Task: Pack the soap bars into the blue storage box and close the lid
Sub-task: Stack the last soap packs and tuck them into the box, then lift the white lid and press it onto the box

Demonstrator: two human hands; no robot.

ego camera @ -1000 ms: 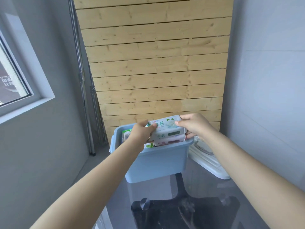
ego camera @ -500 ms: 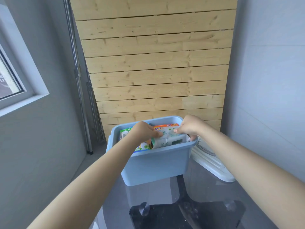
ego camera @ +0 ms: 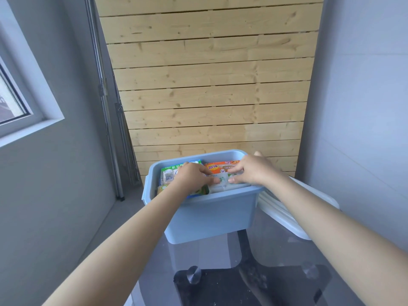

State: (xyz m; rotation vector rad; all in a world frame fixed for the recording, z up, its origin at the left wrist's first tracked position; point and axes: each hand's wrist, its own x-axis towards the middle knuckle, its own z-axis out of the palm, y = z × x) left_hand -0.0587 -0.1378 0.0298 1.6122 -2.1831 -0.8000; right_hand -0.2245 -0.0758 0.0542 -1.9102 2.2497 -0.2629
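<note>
The blue storage box (ego camera: 209,215) stands open on a glass table, holding several wrapped soap packs. A white and green soap pack (ego camera: 223,183) lies on top near the front wall. My left hand (ego camera: 192,176) grips its left end and my right hand (ego camera: 251,170) grips its right end, both inside the box rim. An orange pack (ego camera: 217,167) and a green and blue pack (ego camera: 171,172) lie behind it. The white lid (ego camera: 284,212) rests on the table right of the box, partly hidden by my right forearm.
The glass table top (ego camera: 220,257) shows a black base with suction pads beneath it. A wooden slat wall (ego camera: 209,85) rises just behind the box. Grey walls close in on both sides, with a window (ego camera: 13,102) at the left.
Both hands have lowered the white and green soap pack from above the rim down into the box, onto the other packs. The camera has tilted so the box appears closer.
</note>
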